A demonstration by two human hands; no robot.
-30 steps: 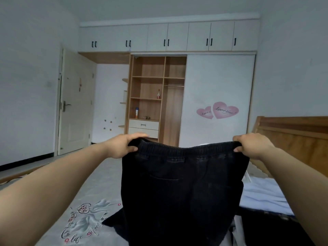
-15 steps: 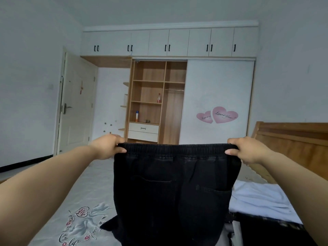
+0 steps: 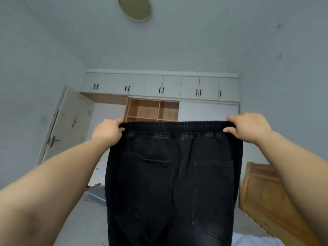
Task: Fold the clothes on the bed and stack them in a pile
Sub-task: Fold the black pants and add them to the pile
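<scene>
**Black denim held up by the waistband, ready for the first fold**

Black denim trousers (image 3: 174,183) hang in front of us, back pockets facing us, the elastic waistband stretched level between both hands. Legs drop out of view at the bottom edge, so we cannot tell whether the hems clear the bed.

Left side: our left hand (image 3: 108,131) grips the left end of the waistband, fingers curled over the top edge, thumb tucked behind the cloth.

Centre: the fabric hangs flat, seat seam running roughly down the middle, one pocket either side.

Right side: our right hand (image 3: 248,126) grips the right end the same way, thumb pressed on the near face of the band. Further right and lower, the wooden bed frame (image 3: 262,197), and a strip of pale blue cloth (image 3: 252,240) on the bed at the near right.

Step in hand, as we judge it: straightening the trousers before folding. To do it well:
- keep both grips at the same height so the seam hangs straight;
- bring the two ends together along that seam, pocket onto pocket;
- let the legs fall aligned before lowering onto the bed;
- lay down slowly to avoid trapping creases.

No folded pile is in view.
</scene>
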